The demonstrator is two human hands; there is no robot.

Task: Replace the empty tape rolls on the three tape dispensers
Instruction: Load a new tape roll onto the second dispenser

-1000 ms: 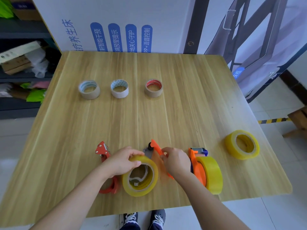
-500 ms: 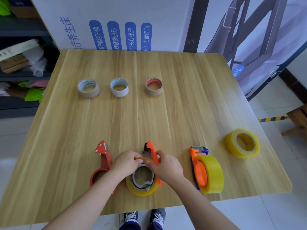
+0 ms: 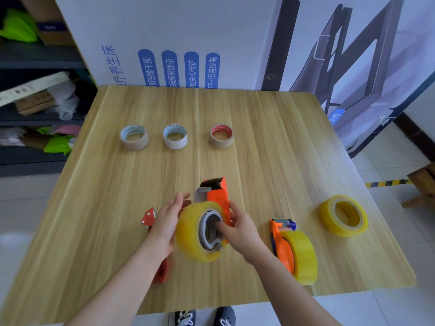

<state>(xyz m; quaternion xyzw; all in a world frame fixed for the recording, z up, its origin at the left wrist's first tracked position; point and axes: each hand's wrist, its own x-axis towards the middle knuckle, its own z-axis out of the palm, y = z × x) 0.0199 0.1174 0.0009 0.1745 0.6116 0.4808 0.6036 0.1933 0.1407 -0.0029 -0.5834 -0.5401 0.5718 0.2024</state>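
Note:
My right hand [image 3: 237, 229] grips the middle orange dispenser [image 3: 217, 195], tilted up off the table, with a full yellow tape roll [image 3: 190, 231] sitting on its grey hub. My left hand [image 3: 168, 220] is flat and open against the roll's left side. Behind that hand lies the left red dispenser [image 3: 148, 218], with no roll visible on it and partly hidden by my arm. The right orange dispenser [image 3: 281, 241] carries a yellow roll [image 3: 303, 257]. A spare yellow roll [image 3: 343, 216] lies flat at the right.
Three empty cardboard cores stand in a row at mid-table: left [image 3: 134, 137], middle [image 3: 175, 136], right [image 3: 221, 136]. The wooden table [image 3: 270, 142] ends just below my arms. A printed panel stands behind it, and shelves are at the left.
The middle dispenser has been lifted and turned so its cutter points away. My left hand has let go of the roll and opened beside it. The head camera has moved closer.

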